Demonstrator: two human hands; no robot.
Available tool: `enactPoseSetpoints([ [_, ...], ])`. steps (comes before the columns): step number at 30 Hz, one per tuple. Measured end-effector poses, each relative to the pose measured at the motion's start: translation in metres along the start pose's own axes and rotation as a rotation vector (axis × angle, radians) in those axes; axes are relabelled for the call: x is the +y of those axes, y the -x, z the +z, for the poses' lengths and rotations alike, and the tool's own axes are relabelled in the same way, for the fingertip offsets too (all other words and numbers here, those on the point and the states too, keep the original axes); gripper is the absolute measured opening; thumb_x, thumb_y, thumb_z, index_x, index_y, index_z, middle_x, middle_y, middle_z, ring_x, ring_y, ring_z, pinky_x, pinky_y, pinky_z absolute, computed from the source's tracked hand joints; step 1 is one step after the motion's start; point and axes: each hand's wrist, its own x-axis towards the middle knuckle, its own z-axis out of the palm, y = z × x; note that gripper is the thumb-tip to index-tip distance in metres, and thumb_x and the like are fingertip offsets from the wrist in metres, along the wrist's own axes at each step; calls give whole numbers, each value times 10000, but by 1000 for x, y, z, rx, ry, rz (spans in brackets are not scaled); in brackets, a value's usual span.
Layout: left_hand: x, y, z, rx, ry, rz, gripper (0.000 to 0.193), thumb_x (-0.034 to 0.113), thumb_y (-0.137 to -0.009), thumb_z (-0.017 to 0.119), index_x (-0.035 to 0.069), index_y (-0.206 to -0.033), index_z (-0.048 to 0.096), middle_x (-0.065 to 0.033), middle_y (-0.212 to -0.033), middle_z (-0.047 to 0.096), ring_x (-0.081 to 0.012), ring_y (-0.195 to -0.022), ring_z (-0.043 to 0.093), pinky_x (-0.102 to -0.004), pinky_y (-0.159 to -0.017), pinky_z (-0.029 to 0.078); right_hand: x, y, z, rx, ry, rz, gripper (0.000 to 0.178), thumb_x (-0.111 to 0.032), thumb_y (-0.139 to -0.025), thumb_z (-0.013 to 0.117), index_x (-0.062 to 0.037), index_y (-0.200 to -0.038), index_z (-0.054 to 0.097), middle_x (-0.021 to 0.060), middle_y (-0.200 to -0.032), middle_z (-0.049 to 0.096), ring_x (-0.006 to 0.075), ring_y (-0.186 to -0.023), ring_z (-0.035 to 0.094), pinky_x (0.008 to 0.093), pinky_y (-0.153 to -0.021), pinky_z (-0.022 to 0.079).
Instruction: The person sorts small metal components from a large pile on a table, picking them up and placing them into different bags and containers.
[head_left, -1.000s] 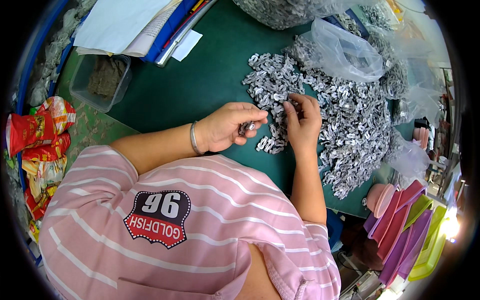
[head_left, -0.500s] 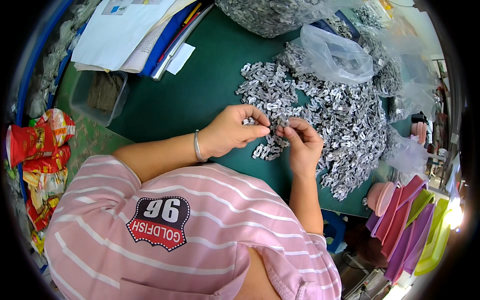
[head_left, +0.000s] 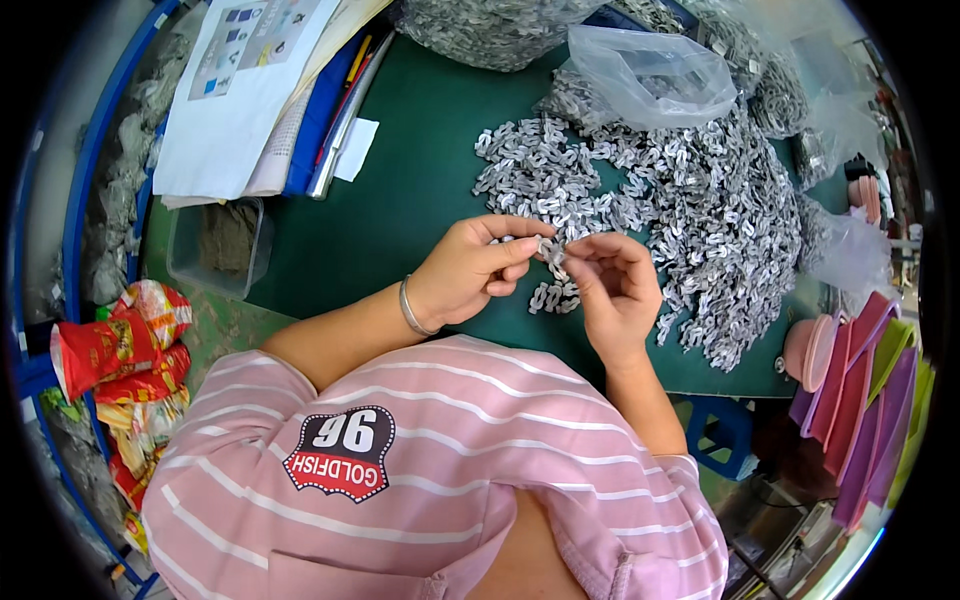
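My left hand (head_left: 470, 268) is closed, with thumb and forefinger pinching a small grey metal piece (head_left: 549, 247). Close beside that piece are the fingertips of my right hand (head_left: 618, 290), thumb and fingers curled together; whether they hold anything is too small to make out. Both hands are just above the green tabletop, at the near side of a large heap of small looped metal pieces (head_left: 725, 235). A few loose pieces (head_left: 556, 296) lie under the fingers, and a smaller spread of them (head_left: 535, 170) lies beyond.
Clear plastic bags (head_left: 650, 80) of metal pieces stand along the far side. Papers (head_left: 235, 120), a blue folder and pens lie at far left, above a clear tub (head_left: 220, 245). Red packets (head_left: 120, 350) are at left. Pink and purple trays (head_left: 850, 380) and a blue stool (head_left: 715, 430) are at right.
The whole view has shifted a little. My fingertips have drawn apart slightly at the right hand, and the metal piece now shows at my left fingertips.
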Motion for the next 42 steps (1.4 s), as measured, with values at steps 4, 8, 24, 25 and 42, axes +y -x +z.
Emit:
enactPoseSetpoints([
  [4,1,-4,-11,-45,251,-178,214,50,-901,476,-10,-1099,533,-31,-859,524,-28,-561,377,-143,-428,305,5,-21,-17,-75,620,-40,178,11,-745,628,-17,-915,587,108,-796,571,246,-683,584,309,-588,459],
  [8,-1,-8,-13,-69,315,-219,235,43,-898,463,-8,-1122,514,-34,-871,511,-27,-561,377,-147,-425,307,15,-15,-14,-130,804,31,235,-94,-700,701,-12,-885,580,117,-805,544,295,-729,565,368,-622,467],
  [24,-4,1,9,17,-644,300,271,45,-760,689,10,-1014,603,-20,-811,579,-86,-771,543,-218,-738,454,13,-4,-13,-94,-211,291,90,70,-779,608,32,-860,614,77,-882,580,120,-735,581,209,-634,472],
  [25,-4,1,11,18,-643,298,271,45,-760,689,10,-1014,603,-20,-811,579,-86,-771,543,-218,-738,454,12,-4,-13,-95,-211,293,90,70,-779,608,32,-860,614,77,-882,580,120,-735,581,209,-634,472],
  [42,9,-2,-8,48,338,-248,120,135,-914,476,41,-852,517,-15,-776,485,-14,-528,373,-141,-379,263,28,-42,10,-177,751,-303,208,22,-703,628,-12,-907,611,120,-874,543,303,-811,538,361,-694,450],
])
